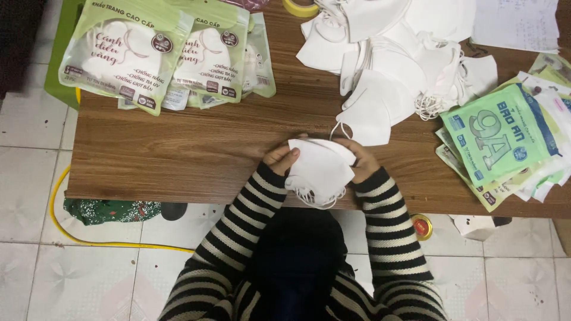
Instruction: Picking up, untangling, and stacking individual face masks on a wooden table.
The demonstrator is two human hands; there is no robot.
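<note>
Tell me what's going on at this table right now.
A person in a striped sweater holds a small stack of white face masks with both hands at the near edge of a wooden table. The left hand grips the stack's left side, the right hand its right. A loose pile of white masks lies beyond, with green packets to the left and more packets to the right.

Wooden table (196,148) under masks (392,65), packets (502,142)
</note>
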